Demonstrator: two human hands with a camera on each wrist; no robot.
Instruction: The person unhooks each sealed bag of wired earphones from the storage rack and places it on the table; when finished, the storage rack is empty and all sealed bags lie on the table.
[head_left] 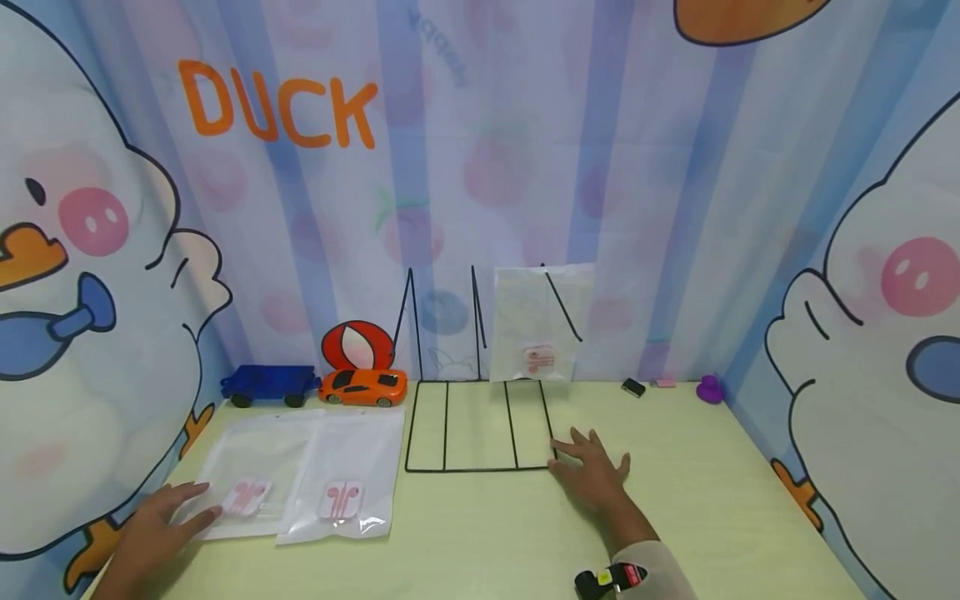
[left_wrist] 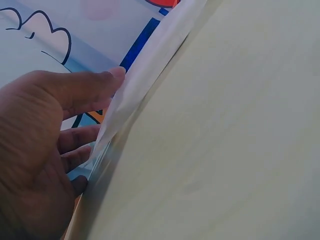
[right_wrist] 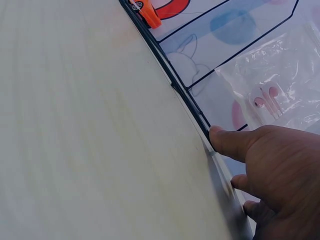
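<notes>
Two flat white clear-front bags lie side by side at the table's left, the left bag [head_left: 258, 450] partly under the right bag [head_left: 360, 454]. Each shows a small case of pink wired earphones. My left hand [head_left: 161, 521] touches the left bag's outer edge, thumb and fingers fairly straight. A black wire display rack [head_left: 480, 471] stands mid-table with upright prongs. On its right prong hangs a third bag [head_left: 540, 308] with pink earphones [right_wrist: 270, 100]. My right hand [head_left: 592, 471] lies spread at the rack base's front right corner, the thumb [right_wrist: 227, 142] touching the wire.
Behind the bags stand a blue toy trailer [head_left: 270, 385] and an orange toy car [head_left: 363, 387]. Along the back right lie a small black item [head_left: 633, 387], a pink block [head_left: 663, 383] and a purple toy duck [head_left: 709, 389]. A printed curtain [head_left: 495, 150] encloses the table.
</notes>
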